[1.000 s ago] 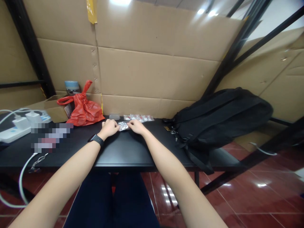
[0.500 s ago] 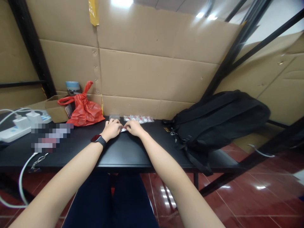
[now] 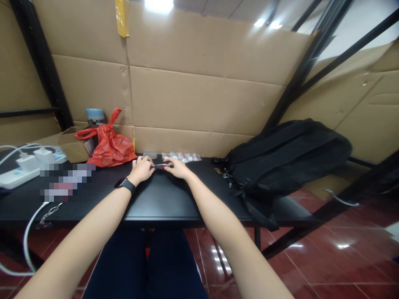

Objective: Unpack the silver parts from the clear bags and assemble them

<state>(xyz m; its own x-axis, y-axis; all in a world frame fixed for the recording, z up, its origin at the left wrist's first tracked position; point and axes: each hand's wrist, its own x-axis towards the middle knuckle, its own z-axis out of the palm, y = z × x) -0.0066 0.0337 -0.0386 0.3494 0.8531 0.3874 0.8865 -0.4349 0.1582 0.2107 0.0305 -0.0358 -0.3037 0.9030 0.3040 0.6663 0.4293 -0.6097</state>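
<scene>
Between my hands, a small clear packet (image 3: pixel 161 166) with something red in it is held by its two ends, just over the black table (image 3: pixel 165 199). My left hand (image 3: pixel 142 168) pinches its left end, and a dark watch is on that wrist. The right end is between the fingers of my right hand (image 3: pixel 177 167). Behind my right hand lies a row of several clear packets with red bits (image 3: pixel 187 157). A small clear plastic piece (image 3: pixel 150 154) rests behind my left hand.
A red plastic bag (image 3: pixel 112 145), a cardboard box (image 3: pixel 73 146) and a blue-lidded bottle (image 3: pixel 95 114) stand at the back left. A white power strip (image 3: pixel 15 176) is at the far left. On the right lies a black backpack (image 3: pixel 289 153). Cardboard (image 3: pixel 193 99) walls the back.
My hands have moved slightly apart, and more of the packet shows between them. The packet looks stretched out flat now. The view has shifted a little.
</scene>
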